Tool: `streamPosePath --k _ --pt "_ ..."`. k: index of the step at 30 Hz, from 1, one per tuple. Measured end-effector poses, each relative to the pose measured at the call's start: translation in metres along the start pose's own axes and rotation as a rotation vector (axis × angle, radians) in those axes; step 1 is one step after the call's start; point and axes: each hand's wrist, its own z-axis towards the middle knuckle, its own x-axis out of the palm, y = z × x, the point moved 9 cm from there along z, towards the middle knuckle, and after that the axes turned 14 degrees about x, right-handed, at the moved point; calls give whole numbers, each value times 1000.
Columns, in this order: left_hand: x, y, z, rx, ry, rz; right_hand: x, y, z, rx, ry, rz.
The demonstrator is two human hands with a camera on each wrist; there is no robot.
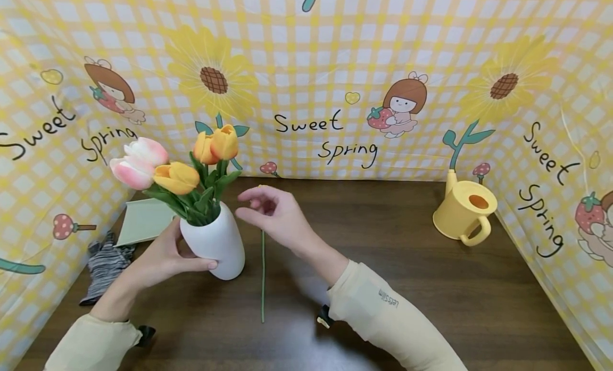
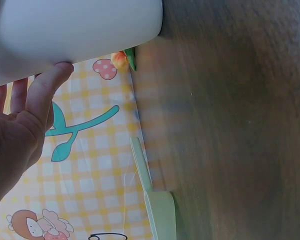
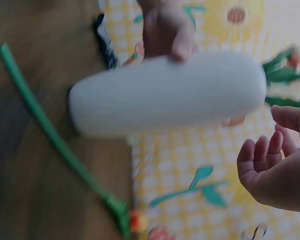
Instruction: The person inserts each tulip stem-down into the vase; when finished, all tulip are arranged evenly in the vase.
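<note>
My left hand (image 1: pixel 160 256) grips a white vase (image 1: pixel 220 246), thumb across its front and fingers round the far side. Pink-and-white tulips (image 1: pixel 139 161) and orange-yellow tulips (image 1: pixel 177 178) with green leaves stand in the vase, leaning left. My right hand (image 1: pixel 282 219) hovers just right of the vase's mouth, fingers loosely bent, holding nothing. Below it, a single tulip lies on the table; its green stem (image 1: pixel 263 286) runs toward me. That tulip's orange bloom (image 3: pixel 138 220) shows in the right wrist view; the right hand mostly covers it in the head view.
A yellow watering can (image 1: pixel 462 211) stands at the right. On the left lie a pale green flat-sided item (image 1: pixel 143 219), possibly a dustpan, and a grey striped cloth piece (image 1: pixel 105 272), perhaps a glove. Checked yellow cloth walls (image 1: pixel 311 67) enclose the dark wooden table (image 1: pixel 383 254).
</note>
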Motion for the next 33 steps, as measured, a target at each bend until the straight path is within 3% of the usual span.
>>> streamPosePath --k 6,16,27,33 --pt "-2 1 0 -11 -4 19 -27 -55 7 207 -39 102" --pt "-1 1 0 5 2 11 -22 -127 9 552 50 165" --pt "-1 1 -1 -14 2 23 -14 -167 10 684 44 178" --pt "-1 1 0 -16 -3 41 -17 -179 15 730 8 198"
